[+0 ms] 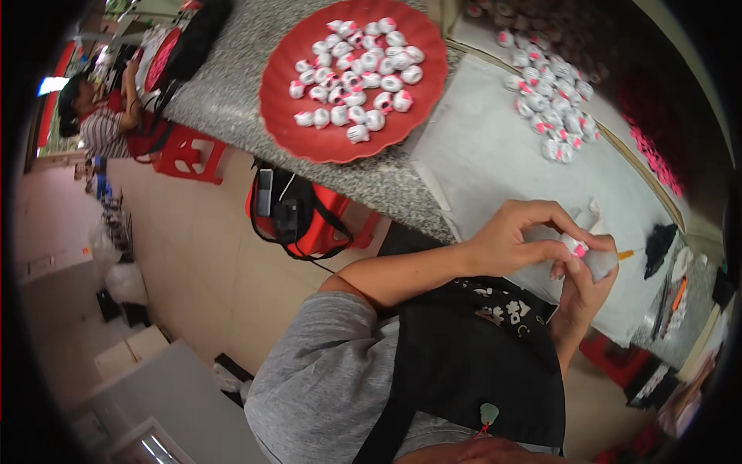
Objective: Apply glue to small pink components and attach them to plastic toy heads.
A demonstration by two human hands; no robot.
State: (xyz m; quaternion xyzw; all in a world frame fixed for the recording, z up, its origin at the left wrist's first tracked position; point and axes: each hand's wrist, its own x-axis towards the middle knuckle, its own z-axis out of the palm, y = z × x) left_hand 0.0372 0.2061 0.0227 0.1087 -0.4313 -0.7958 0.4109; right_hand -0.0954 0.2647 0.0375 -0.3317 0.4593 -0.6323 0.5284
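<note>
Both hands meet over the pale cloth at the right. My left hand (514, 236) pinches a small white piece with a pink spot (576, 246) between thumb and fingers. My right hand (589, 290) is closed around the lower side of the same piece. A whitish, soft-looking wad (601, 264) sits against the right hand's fingers; what it is I cannot tell. The tip of a thin yellow-orange stick (626, 254) pokes out beside that hand. Up from the hands, a heap of similar white-and-pink round pieces (553, 97) lies on the cloth (471, 131).
A red scalloped plate (282, 116) bears many such pieces on the speckled stone table (325, 174). Pink bits (657, 158) lie at the far right, with a black cloth (659, 249) nearer. A red stool (317, 224) holds a black bag. Another person (104, 127) sits at the far left.
</note>
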